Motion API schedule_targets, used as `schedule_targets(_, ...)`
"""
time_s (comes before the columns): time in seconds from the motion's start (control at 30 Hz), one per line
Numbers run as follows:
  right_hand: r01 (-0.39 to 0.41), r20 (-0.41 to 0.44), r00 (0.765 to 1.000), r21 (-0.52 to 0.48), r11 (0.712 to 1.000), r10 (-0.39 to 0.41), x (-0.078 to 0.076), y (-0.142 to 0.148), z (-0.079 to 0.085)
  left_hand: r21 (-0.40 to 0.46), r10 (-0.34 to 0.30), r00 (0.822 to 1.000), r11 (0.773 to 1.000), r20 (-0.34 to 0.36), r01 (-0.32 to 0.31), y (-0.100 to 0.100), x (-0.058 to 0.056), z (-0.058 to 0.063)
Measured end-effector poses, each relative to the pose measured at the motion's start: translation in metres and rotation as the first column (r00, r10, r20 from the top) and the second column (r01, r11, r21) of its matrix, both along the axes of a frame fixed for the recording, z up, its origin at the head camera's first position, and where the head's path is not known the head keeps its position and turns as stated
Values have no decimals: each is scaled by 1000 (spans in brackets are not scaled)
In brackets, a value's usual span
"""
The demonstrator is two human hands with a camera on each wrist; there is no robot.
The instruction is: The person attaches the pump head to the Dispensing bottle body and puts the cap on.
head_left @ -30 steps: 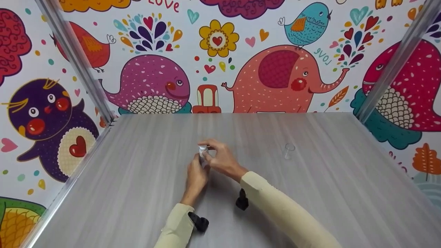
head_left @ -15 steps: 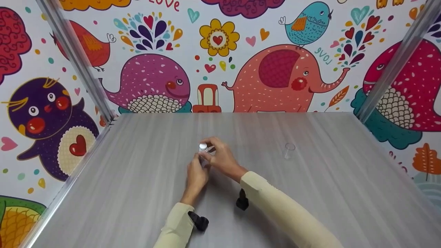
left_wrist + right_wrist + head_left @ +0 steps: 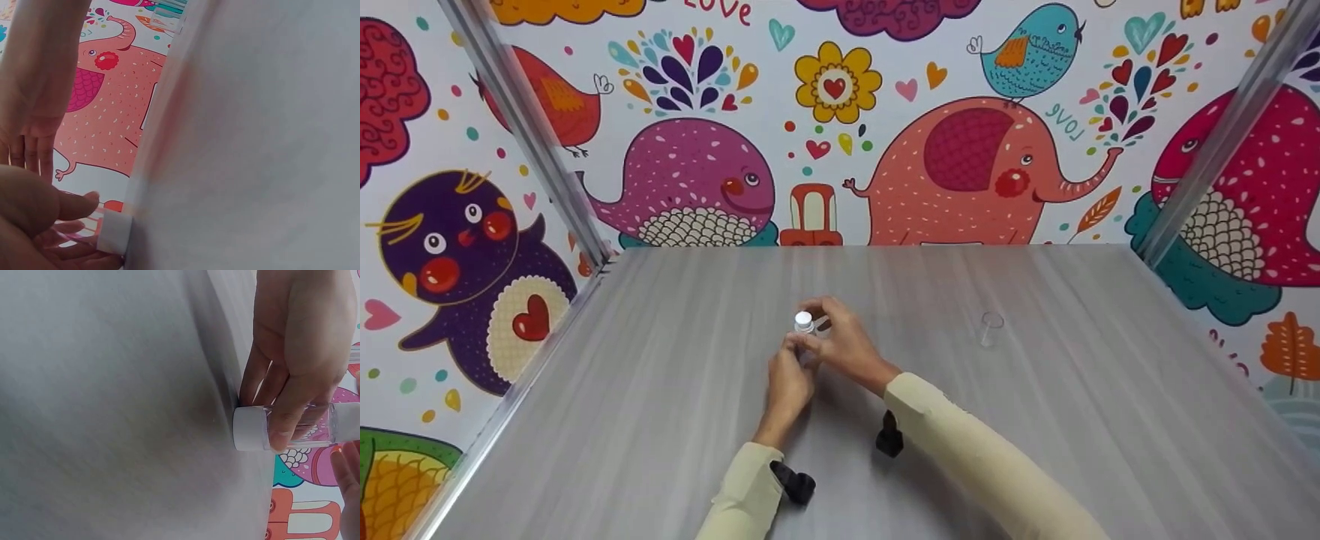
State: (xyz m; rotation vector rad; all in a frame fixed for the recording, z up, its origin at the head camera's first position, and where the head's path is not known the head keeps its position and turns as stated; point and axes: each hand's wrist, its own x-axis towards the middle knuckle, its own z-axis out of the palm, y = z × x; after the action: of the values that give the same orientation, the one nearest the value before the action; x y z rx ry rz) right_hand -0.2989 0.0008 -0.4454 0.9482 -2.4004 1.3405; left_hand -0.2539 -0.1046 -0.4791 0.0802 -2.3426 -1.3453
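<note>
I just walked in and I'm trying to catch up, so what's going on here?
A person is handling a small clear bottle with white ends at a gray table. The left hand grips it near the lower white end. The right hand is up by the white top; I can't tell whether it touches it. A small clear container stands apart on the table, to the right of both hands.

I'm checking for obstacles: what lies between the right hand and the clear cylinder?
In the head view, only bare tabletop lies between the right hand and the clear cylinder.
</note>
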Motion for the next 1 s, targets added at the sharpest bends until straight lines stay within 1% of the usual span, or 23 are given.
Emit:
schedule_targets(0.1, -17, -4, 1000, -22, 1000, 17, 1, 0, 2, -11, -26, 999, 1000, -19, 26, -1, 0, 0)
schedule_targets(0.17, -28, -8, 1000, -25, 999, 28, 1, 0, 4, -16, -37, 999, 999, -12, 36, -1, 0, 0)
schedule_targets(0.27, -32, -15, 999, -5, 999, 32, 2, 0, 6, -29, -45, 999, 999, -7, 45, -2, 1, 1)
schedule_targets(0.4, -34, 33, 999, 0, 999, 34, 3, -1, 4, -15, -47, 999, 999, -5, 46, -3, 1, 1)
schedule_targets(0.57, -29, 106, 994, -56, 998, 35, 2, -2, 4, 2, -38, 999, 999, 31, 38, -3, 0, 1)
schedule_targets(0.73, -12, 126, 992, -51, 999, 19, 2, -2, 4, 17, -30, 998, 999, 58, 29, -2, -1, 1)
schedule_targets(0.93, -6, 140, 990, -33, 999, 10, 1, -1, 5, 26, -24, 998, 999, 64, 22, -2, -1, 1)
schedule_targets(1.0, -3, 155, 988, -44, 999, 10, 0, -1, 4, 26, -23, 998, 999, 66, 22, -1, -1, 1)
